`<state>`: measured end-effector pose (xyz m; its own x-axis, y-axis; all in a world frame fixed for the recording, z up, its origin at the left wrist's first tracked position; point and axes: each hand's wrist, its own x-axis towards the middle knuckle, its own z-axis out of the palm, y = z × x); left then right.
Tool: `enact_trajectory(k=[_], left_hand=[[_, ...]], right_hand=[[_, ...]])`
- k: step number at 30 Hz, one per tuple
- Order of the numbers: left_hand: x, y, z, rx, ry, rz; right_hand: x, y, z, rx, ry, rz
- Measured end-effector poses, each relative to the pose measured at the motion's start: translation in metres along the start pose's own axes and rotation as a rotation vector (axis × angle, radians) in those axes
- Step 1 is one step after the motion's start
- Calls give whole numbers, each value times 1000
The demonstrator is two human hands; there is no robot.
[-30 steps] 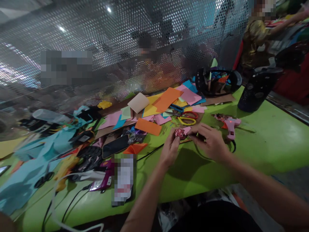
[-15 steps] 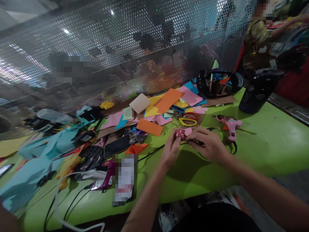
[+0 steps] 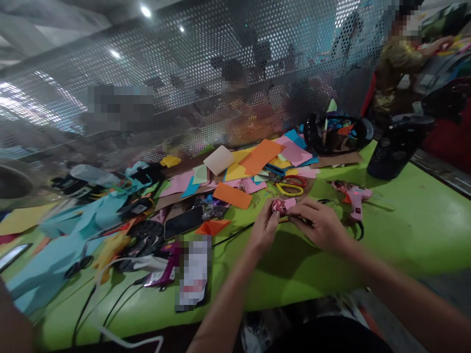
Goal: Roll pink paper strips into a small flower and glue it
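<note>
My left hand is closed round a small pink rolled paper flower, its spiral petals showing between thumb and fingers. From the other side, my right hand pinches at the flower, where a flat pink paper piece sticks out. Both hands are just above the green table. Right of them lies a pink glue gun with a small red light lit. Behind them rest scissors with red and yellow handles.
Coloured paper sheets pile up at the back against a perforated metal screen. A dark tumbler stands at the right edge near a black open holder. Phones, cables and teal paper crowd the left. Another person is at far right.
The camera view has tilted slightly up and left, so the table scene sits a little lower and further right. Both hands keep their hold on the paper flower. The other person's arm has drawn in.
</note>
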<state>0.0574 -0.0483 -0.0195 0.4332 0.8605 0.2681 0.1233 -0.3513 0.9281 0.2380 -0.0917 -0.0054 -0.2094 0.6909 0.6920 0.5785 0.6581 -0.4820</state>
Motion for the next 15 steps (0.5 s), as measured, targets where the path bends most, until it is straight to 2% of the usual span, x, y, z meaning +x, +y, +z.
enact_trajectory(k=[6,9,12,15], left_hand=[[3,-1,-2,4,18,13],[4,-2,-7,9,63,18],[6,-2,-13,8,113,13],[7,-2,-21,-9,152,44]], right_hand=[[0,0,2,31,16,36],[2,0,-4,46,37,93],[-5,8,-23,-48,28,205],[-26,26,-52,-256,51,281]])
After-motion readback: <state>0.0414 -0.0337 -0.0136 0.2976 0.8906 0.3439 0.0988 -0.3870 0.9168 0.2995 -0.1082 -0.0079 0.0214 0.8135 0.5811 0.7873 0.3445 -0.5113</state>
